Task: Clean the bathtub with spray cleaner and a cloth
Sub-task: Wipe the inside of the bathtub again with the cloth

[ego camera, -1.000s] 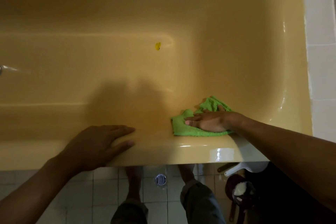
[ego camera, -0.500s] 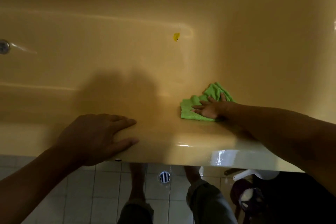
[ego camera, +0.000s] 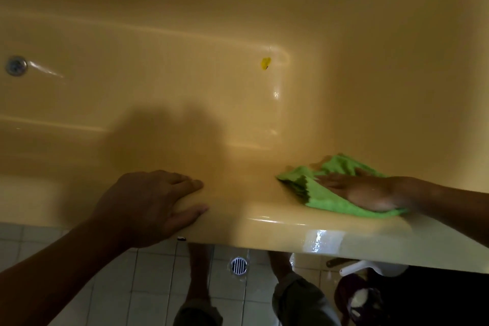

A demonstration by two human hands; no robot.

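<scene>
A yellow bathtub [ego camera: 264, 230] fills most of the view, its near rim running across the lower part. A green cloth [ego camera: 320, 198] lies crumpled on the rim at the right. My right hand [ego camera: 362, 192] presses flat on the cloth with straight fingers. My left hand [ego camera: 148, 204] rests on the rim at the left, fingers spread over the inner edge and holding nothing. A small yellow speck [ego camera: 265, 63] sits on the tub floor. No spray bottle is clearly seen.
The tub drain [ego camera: 16, 65] is at the far left. Below the rim are white floor tiles [ego camera: 148, 286], a round floor drain [ego camera: 238, 266], my feet, and white and dark objects [ego camera: 370, 270] on the floor at the right.
My right hand has slid the cloth back down the inner wall onto the rim and a little right. My left hand has stayed on the rim.
</scene>
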